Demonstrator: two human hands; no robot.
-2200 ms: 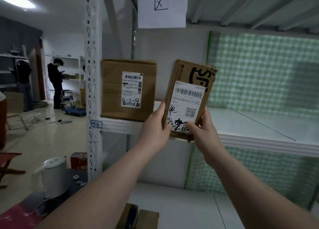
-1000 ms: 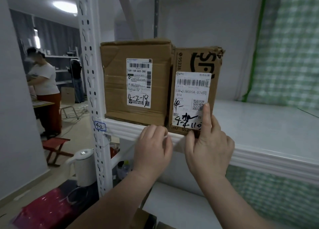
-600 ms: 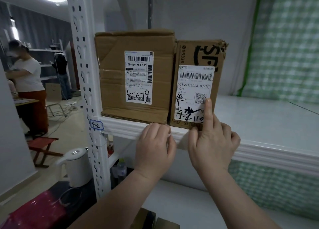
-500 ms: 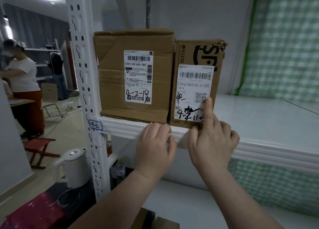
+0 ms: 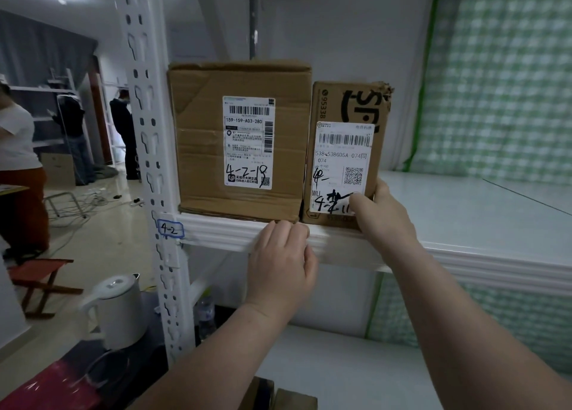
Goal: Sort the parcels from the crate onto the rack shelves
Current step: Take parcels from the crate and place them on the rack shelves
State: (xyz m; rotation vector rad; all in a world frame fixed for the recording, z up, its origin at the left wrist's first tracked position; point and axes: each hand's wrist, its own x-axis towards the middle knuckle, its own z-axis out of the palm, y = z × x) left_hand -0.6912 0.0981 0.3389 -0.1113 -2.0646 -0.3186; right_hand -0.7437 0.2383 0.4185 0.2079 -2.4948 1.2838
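Observation:
Two cardboard parcels stand upright side by side at the left end of a white rack shelf (image 5: 464,211) marked 4-2. The larger parcel (image 5: 201,149) on the left bears a white label with "4-2-18" handwritten. The narrower parcel (image 5: 343,106) touches its right side. My right hand (image 5: 380,214) grips the narrower parcel's lower right corner, thumb on its label. My left hand (image 5: 283,267) rests with curled fingers on the shelf's front lip, just below the gap between the parcels, holding nothing.
A white perforated rack post (image 5: 148,162) stands left of the parcels. A white kettle (image 5: 116,310) sits low at the left by a red folding stool (image 5: 40,279). People (image 5: 18,168) stand at the back left. More cardboard (image 5: 278,397) shows at the bottom edge.
The narrow parcel was carried in both hands, then set on the shelf against the larger one. My left hand dropped to the shelf lip; my right hand shifted to the parcel's lower right corner.

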